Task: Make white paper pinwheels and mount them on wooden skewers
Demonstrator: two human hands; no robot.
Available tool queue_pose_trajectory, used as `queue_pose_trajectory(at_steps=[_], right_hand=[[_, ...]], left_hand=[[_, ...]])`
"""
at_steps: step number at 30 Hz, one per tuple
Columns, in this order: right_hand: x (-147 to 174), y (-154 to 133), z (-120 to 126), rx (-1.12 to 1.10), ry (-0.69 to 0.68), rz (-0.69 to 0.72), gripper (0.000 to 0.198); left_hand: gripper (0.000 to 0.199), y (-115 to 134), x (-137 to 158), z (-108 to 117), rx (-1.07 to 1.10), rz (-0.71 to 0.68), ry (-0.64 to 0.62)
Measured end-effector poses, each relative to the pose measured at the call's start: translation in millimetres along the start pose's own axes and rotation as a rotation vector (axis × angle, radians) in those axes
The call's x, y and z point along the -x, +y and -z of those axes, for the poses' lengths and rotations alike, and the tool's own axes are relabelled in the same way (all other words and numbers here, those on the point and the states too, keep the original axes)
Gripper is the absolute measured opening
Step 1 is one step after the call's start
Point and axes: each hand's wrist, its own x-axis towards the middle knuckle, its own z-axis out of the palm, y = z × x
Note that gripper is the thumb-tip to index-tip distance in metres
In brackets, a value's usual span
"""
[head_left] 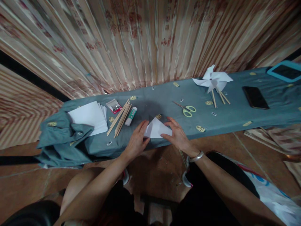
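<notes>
A white sheet of paper (pixel 157 128), folded into a triangle with its point away from me, is between my two hands near the front edge of the cloth-covered table. My left hand (pixel 137 139) grips its left corner, fingers above and thumb on the near side. At the right corner, my right hand (pixel 178 135) pinches the paper between thumb and fingers. Left of the paper lie a glue stick (pixel 131 116) and a bundle of wooden sticks (pixel 121 119). Green-handled scissors (pixel 188 110) rest partly open to the right.
A stack of white paper (pixel 88 116) and a small box of metal pins (pixel 113 106) lie at the left. Toward the right are white paper pinwheels (pixel 215 80) on sticks, a black phone (pixel 255 97) and a blue-framed tablet (pixel 285 70). A striped curtain (pixel 145 40) hangs behind the table.
</notes>
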Motion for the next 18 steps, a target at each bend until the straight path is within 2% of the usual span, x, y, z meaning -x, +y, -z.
queue_pose_trajectory(at_steps=[4,9,11,13,16,18], right_hand=[[-3.6,1.4,3.3,-0.152,0.078,0.02,0.008],[-10.9,-1.7,23.3,-0.251,0.291,0.014,0.012],[-10.1,-7.7,29.7,-0.251,0.348,0.033,0.012],[-6.6,-15.3,32.1,-0.227,0.357,0.069,0.009],[0.7,-25.4,30.2,-0.168,0.325,0.126,0.006],[4.8,-29.0,28.7,-0.132,0.308,0.155,0.006]], left_hand=[[0.073,5.4,-4.2,4.8,0.08,0.013,0.026],[0.074,19.3,-14.6,11.8,0.287,0.092,0.184],[0.074,26.4,-19.8,10.7,0.501,0.195,0.286],[0.072,34.0,-25.7,8.5,0.818,0.38,0.386],[0.063,44.7,-34.8,7.5,1.304,0.672,0.395],[0.058,50.0,-40.0,8.9,1.468,0.739,0.407]])
